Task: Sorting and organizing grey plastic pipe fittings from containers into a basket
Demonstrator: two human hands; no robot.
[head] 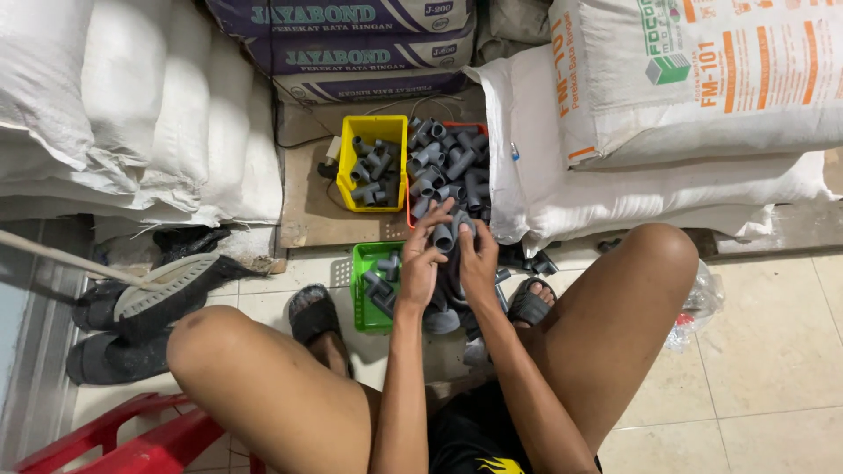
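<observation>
Both hands clutching grey pipe fittings mid-scene: left hand [424,254] wrapped round an elbow fitting [443,237], right hand [479,259] gripping more beside it, green basket [362,290] near-left, yellow bin [373,162] further back, orange crate [409,211] right of that

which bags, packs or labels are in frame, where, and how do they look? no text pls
Purple sacks: stacked flat at top centre, dark purple with pale bands.
Printed white sack: top right, white with orange and green print, lying on another.
Plain white sack: below it, right of the grey pipe fittings.
Woven white sacks: piled at left, unprinted.
No screens or signs.
</observation>
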